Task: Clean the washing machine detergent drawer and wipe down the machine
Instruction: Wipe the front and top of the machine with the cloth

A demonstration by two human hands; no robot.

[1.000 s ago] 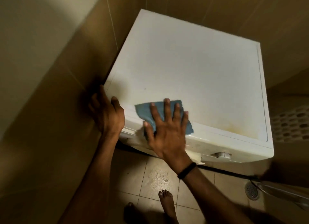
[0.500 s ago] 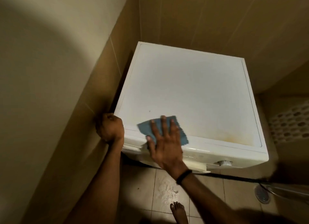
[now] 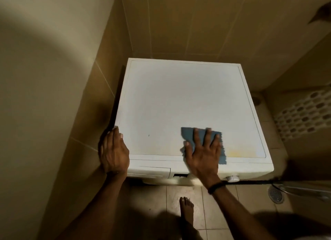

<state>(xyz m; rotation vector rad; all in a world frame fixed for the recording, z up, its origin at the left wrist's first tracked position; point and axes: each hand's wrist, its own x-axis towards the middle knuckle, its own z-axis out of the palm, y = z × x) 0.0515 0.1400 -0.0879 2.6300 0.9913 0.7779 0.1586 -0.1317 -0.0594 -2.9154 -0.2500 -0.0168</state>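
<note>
A white washing machine (image 3: 186,100) stands in a tiled corner, seen from above. My right hand (image 3: 202,155) lies flat with spread fingers on a blue cloth (image 3: 188,134), pressing it onto the front right part of the top. My left hand (image 3: 113,150) grips the machine's front left corner. The detergent drawer front (image 3: 152,171) sits shut at the left of the control panel, next to a dark display (image 3: 180,175). A white dial (image 3: 232,178) pokes out at the right. A yellowish stain (image 3: 240,153) marks the top near the front right.
Tiled walls close in on the left and behind the machine. A white perforated laundry basket (image 3: 302,116) stands to the right. A floor drain (image 3: 275,195) and a metal hose (image 3: 302,191) lie at the lower right. My bare foot (image 3: 187,211) rests on the floor tiles in front.
My right hand has slid the blue cloth to the right along the front of the top. The camera has pulled back and up. My left hand stays on the front left corner.
</note>
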